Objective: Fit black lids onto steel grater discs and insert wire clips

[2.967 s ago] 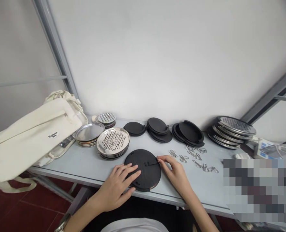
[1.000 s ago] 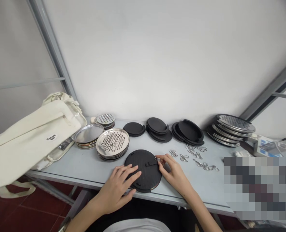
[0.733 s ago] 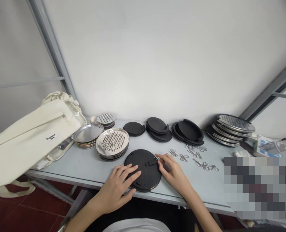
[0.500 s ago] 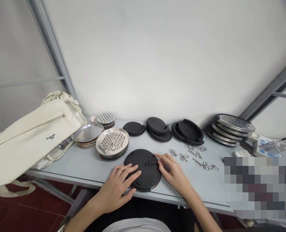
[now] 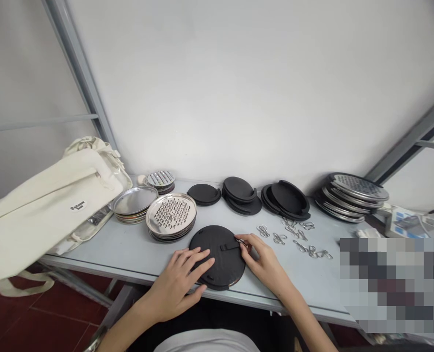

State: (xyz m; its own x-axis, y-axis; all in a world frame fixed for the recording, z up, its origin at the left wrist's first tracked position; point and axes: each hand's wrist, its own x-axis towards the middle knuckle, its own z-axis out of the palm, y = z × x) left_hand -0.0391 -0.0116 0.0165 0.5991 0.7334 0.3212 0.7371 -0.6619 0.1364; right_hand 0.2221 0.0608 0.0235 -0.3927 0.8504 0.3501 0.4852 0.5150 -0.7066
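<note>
a pale grey work table (image 5: 297, 288) runs across the view against a white wall, with a cream tote bag (image 5: 48, 205) slumped on it at 10 o'clock. along the back, from 11 to 2 o'clock, lie stacks of steel grater plates (image 5: 171, 215) and piles of black round lids (image 5: 286, 200), and a scatter of small wire clips (image 5: 293, 238) sits at 1 o'clock. a blur (image 5: 395, 286) hides whatever lies at 4 o'clock.

at 12 o'clock, near the front edge, a black disc (image 5: 217, 269) lies flat, with a narrow strap (image 5: 228, 246) across its upper part. the left hand (image 5: 176, 281) rests on the disc's lower left, fingers spread and open, pinning it without gripping. the right hand (image 5: 266, 261) is curled at the disc's right rim, thumb and forefinger closed in a pinch on a metal clip (image 5: 241, 241). the clip's tip sits at the strap's right end, so the work in hand is at that spot. whether it has entered the strap is too small to tell.
</note>
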